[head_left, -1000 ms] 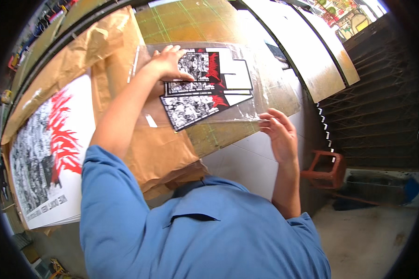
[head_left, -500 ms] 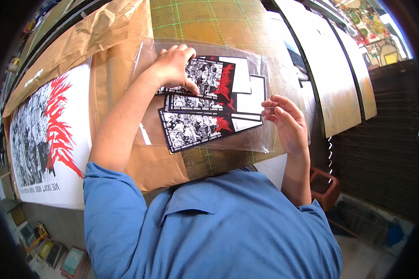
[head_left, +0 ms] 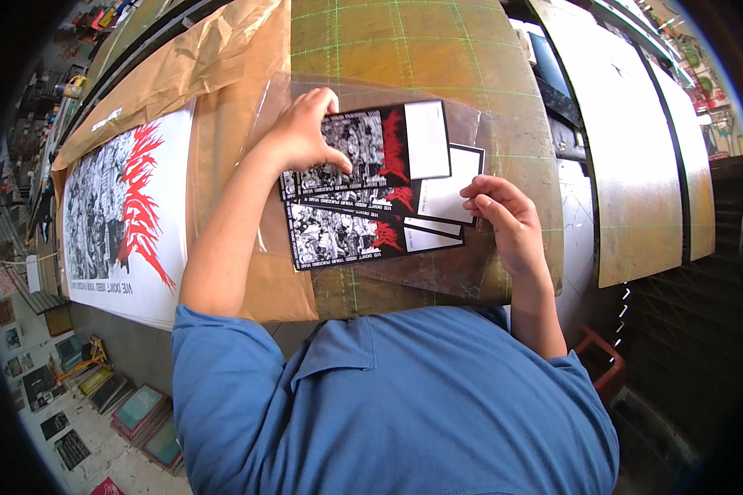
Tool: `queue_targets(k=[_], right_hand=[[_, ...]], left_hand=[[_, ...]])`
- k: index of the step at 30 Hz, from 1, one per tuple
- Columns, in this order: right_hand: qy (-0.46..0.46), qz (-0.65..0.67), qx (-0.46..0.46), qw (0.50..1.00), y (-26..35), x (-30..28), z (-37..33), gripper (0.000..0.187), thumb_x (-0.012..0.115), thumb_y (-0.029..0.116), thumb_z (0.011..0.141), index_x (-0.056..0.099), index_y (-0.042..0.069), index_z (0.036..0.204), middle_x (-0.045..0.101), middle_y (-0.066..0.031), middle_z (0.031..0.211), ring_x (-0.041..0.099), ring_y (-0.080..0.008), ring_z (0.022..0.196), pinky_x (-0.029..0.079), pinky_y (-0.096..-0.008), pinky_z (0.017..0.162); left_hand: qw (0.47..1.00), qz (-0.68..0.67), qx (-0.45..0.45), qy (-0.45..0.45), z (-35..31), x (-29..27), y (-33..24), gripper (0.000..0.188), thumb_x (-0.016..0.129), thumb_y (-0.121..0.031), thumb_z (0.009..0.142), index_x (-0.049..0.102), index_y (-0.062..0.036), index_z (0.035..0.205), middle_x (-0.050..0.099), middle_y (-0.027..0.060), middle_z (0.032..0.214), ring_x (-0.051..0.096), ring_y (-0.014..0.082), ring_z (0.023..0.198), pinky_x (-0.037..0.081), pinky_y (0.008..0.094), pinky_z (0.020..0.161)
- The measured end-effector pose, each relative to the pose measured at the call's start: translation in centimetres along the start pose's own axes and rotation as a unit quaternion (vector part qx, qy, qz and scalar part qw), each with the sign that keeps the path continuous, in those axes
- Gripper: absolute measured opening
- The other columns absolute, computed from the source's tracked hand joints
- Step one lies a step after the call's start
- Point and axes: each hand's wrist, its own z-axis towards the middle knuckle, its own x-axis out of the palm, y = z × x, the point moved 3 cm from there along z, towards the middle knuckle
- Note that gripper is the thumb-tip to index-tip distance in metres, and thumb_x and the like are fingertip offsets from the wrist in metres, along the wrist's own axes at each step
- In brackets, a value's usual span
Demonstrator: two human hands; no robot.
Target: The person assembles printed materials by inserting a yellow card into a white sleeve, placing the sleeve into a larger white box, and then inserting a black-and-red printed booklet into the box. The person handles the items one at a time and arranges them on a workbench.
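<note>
Several black-bordered printed cards (head_left: pixel 338 235), with black-and-white artwork, red lettering and white end panels, lie fanned over a clear plastic sheet or bag (head_left: pixel 462 268). My left hand (head_left: pixel 305 132) grips the left end of the uppermost card (head_left: pixel 363 140), thumb across its face and fingers behind the upper edge. A middle card (head_left: pixel 450 194) juts out to the right beneath it. At that card's right edge is my right hand (head_left: pixel 512 223), thumb and fingers drawn together in a pinch. Whether anything sits between those fingertips is too small to tell.
Under the plastic is a worn table (head_left: pixel 404 41) with a green grid. Brown wrapping paper (head_left: pixel 239 82) and a large white printed sheet (head_left: pixel 173 148) lie to the left. Pale boards (head_left: pixel 636 165) stand at right, near a reddish-brown stool (head_left: pixel 598 371). Flat items (head_left: pixel 136 408) are stacked lower left.
The upper card now covers more of those behind it, and the middle card slants farther right. My right hand stays by the cards' right edge. The whole view has shifted slightly.
</note>
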Motion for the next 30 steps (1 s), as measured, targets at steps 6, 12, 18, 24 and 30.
queue_targets(k=[6,12,18,24,30], right_hand=[[0.027,0.046,0.007,0.999,0.0,-0.3,0.3,0.023,0.053,0.006,0.087,0.056,-0.001,0.109,0.062,-0.0094,0.097,0.059,-0.0131,0.086,0.046,-0.0254,0.079],[0.045,0.025,-0.039,0.998,2.0,2.4,-0.9,0.030,0.059,0.004,0.084,0.051,-0.004,0.112,0.058,-0.0110,0.100,0.057,-0.0147,0.089,0.047,-0.0265,0.078],[0.124,0.095,-0.046,0.987,3.6,6.7,-0.2,0.027,0.060,0.006,0.085,0.055,-0.002,0.110,0.061,-0.0054,0.102,0.055,-0.0098,0.091,0.044,-0.0244,0.080],[-0.036,0.191,-0.099,0.976,5.0,0.8,2.9,0.016,0.057,0.001,0.085,0.057,0.002,0.101,0.063,-0.0081,0.097,0.060,-0.0141,0.086,0.048,-0.0265,0.076],[-0.102,0.244,-0.046,0.963,4.8,-2.9,3.1,0.027,0.046,0.020,0.091,0.054,0.001,0.109,0.061,-0.0087,0.108,0.057,-0.0210,0.102,0.044,-0.0361,0.088]], left_hand=[[0.931,-0.361,-0.022,-0.056,-3.2,-3.2,-0.3,0.029,0.072,-0.007,0.072,0.060,0.0037,0.096,0.065,0.0038,0.086,0.059,0.0075,0.076,0.049,0.0228,0.069],[0.796,-0.583,0.031,-0.157,-7.3,-4.4,-3.0,0.024,0.065,-0.005,0.080,0.059,0.0017,0.103,0.066,0.0097,0.096,0.062,0.0137,0.085,0.049,0.0270,0.080],[0.692,-0.715,-0.030,-0.089,-9.4,1.6,-5.5,0.012,0.063,-0.008,0.083,0.062,-0.0029,0.093,0.065,0.0065,0.093,0.059,0.0099,0.083,0.045,0.0221,0.075],[0.593,-0.745,-0.081,-0.295,-14.2,1.0,1.9,0.008,0.054,-0.003,0.086,0.056,-0.0042,0.094,0.061,0.0063,0.098,0.057,0.0107,0.089,0.044,0.0236,0.084],[0.666,-0.694,-0.076,-0.263,-11.7,0.4,3.5,0.026,0.054,-0.001,0.084,0.051,0.0018,0.109,0.059,0.0105,0.106,0.053,0.0170,0.103,0.038,0.0305,0.095]])
